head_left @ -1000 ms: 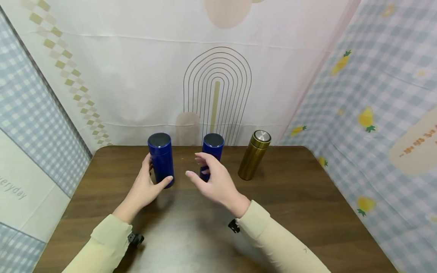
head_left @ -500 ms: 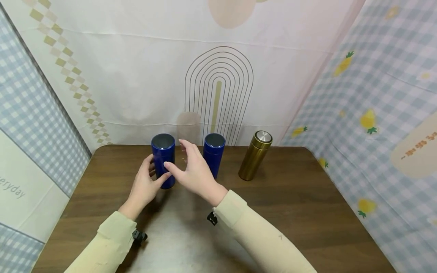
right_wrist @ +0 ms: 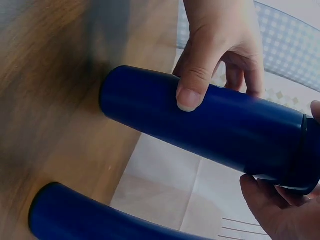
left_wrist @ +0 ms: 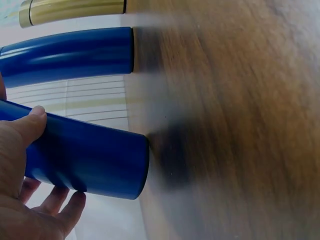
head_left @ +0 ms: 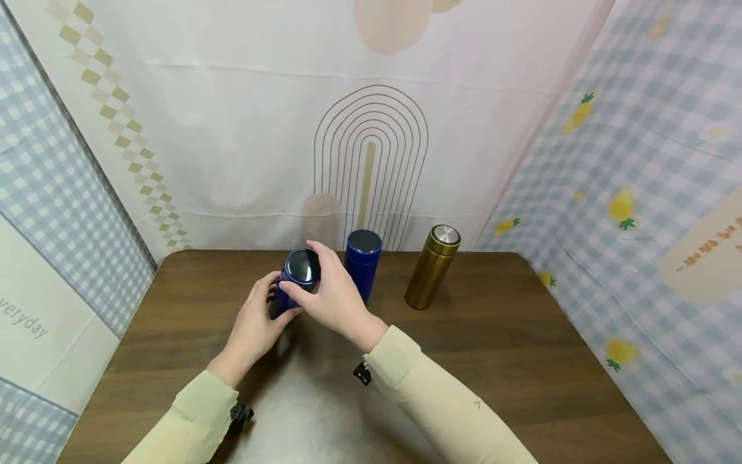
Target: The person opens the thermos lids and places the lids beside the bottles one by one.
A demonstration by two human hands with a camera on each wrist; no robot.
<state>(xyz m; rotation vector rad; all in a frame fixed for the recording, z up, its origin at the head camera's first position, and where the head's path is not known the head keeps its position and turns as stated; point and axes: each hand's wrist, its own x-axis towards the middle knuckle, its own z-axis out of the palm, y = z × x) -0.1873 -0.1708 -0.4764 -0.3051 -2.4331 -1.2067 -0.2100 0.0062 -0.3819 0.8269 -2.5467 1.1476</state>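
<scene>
My left hand (head_left: 252, 328) grips the body of a blue thermos (right_wrist: 230, 125), thumb on one side and fingers round the other. The thermos leans toward the right, its dark, shiny top turned toward the head camera. At its upper end my right hand (head_left: 342, 306) holds the lid (right_wrist: 310, 155) between thumb and fingers; a thin seam divides lid from body in the right wrist view. In the left wrist view a shadow lies beside the base, which looks slightly off the table. A second blue thermos (head_left: 362, 270) stands upright just behind my right hand.
A gold thermos (head_left: 428, 274) with a silvery top stands farther right on the brown wooden table (head_left: 498, 361). Behind the table hangs a white patterned cloth (head_left: 243, 142), and a checked cloth (head_left: 626, 258) borders the right side.
My right hand has come left from before the second blue thermos to the lid of the first. The held thermos has shifted right and tilted from upright, with my left hand moving along.
</scene>
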